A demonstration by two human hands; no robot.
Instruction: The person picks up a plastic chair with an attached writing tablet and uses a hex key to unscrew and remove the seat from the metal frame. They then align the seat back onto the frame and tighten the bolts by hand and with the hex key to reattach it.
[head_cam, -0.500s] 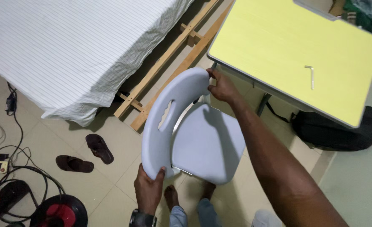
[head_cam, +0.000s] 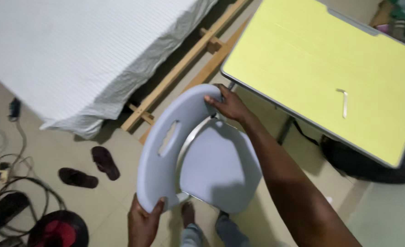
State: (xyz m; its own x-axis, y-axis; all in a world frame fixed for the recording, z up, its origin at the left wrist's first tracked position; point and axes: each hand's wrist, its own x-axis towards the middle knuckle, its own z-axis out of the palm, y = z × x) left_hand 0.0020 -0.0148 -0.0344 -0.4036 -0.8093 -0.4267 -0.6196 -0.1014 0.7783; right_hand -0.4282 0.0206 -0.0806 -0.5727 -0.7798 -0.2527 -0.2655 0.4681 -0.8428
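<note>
Head view: left hand (head_cam: 144,224) fingers curl round the backrest's lower edge, right hand (head_cam: 228,104) fingers clamp its top. Chair (head_cam: 211,160) has swung slightly toward the desk (head_cam: 303,59) since a moment ago, between desk and bed (head_cam: 74,59), slippers (head_cam: 90,169) nearby.

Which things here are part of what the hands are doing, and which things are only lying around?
In use:
grey chair, held at its backrest
left hand, on the backrest's lower end
right hand, on the backrest's upper end

Lying about:
yellow table with a small white tool on it
bed
dark slippers
cables
black bag
</note>
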